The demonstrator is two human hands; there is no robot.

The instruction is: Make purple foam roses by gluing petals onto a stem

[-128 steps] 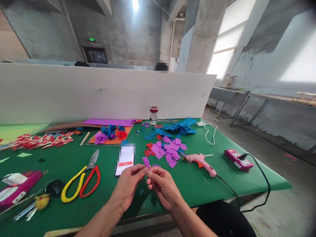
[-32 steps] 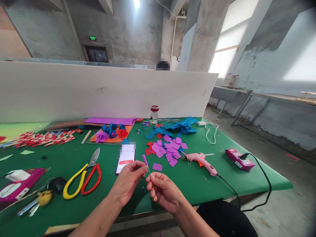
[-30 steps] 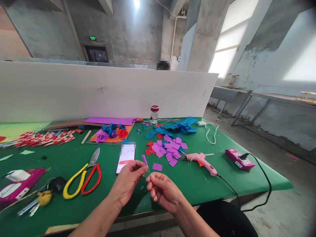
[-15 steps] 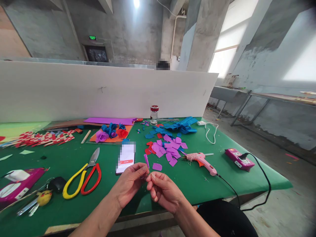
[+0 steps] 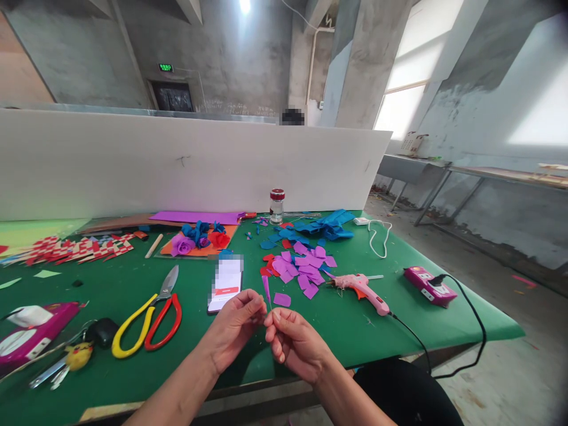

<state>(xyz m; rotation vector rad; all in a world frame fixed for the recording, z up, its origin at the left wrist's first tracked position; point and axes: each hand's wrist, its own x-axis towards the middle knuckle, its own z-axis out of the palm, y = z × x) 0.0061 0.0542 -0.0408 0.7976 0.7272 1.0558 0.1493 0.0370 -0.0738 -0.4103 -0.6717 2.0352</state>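
Note:
A slim rolled strip of purple paper (image 5: 265, 287) stands nearly upright on a thin stem between my hands. My left hand (image 5: 237, 328) is closed, thumb and forefinger pinched at the stem. Just to its right, my right hand (image 5: 295, 343) pinches the stem's lower part, its other fingers curled. The stem's lower end is hidden by the fingers. Close behind the hands lies a loose purple paper petal (image 5: 282, 300), and past it a heap of purple petals (image 5: 304, 266). A smartphone (image 5: 227, 281) rests beyond my left hand.
A pink hot glue gun (image 5: 361, 290) lies to the right, its cord leading past a purple power strip (image 5: 429, 287). Red-and-yellow scissors (image 5: 164, 305), keys (image 5: 60, 370) and paper flowers (image 5: 195, 239) are on the left. A glass jar (image 5: 277, 207) stands before the white board (image 5: 199, 165).
The purple strip has turned slightly, standing straighter and showing more of its length above my fingers. Both hands keep almost the same place and grip.

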